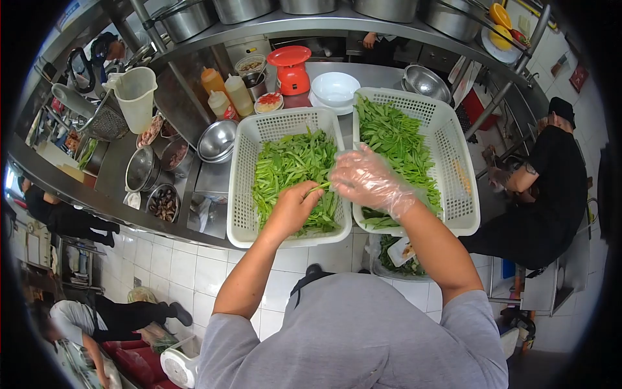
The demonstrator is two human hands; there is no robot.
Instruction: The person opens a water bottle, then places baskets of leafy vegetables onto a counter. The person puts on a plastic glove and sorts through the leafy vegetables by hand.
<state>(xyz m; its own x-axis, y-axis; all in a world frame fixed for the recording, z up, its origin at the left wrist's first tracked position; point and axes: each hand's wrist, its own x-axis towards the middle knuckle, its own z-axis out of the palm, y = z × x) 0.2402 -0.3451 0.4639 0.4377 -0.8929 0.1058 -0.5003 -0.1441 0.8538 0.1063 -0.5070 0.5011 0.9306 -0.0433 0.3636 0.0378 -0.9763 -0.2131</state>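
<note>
My bare left hand (293, 209) pinches a thin green vegetable stem (322, 187) above the left white plastic basket (235, 188). My right hand (374, 181), in a clear plastic glove, has its fingers curled at the other end of that stem, over the adjoining rims of the two baskets. Cut leafy greens (291, 162) fill much of the left basket. More leafy greens (395, 133) lie along the left side of the right basket (465, 194), with a few pale bits at its right side.
Behind the baskets stand a red scale (291, 74), a white bowl (335, 89), sauce bottles (238, 96) and metal bowls (217, 140). Pots (243, 8) line the overhead shelf. A bag of greens (392, 259) sits below the right basket. A person in black (551, 168) is at right.
</note>
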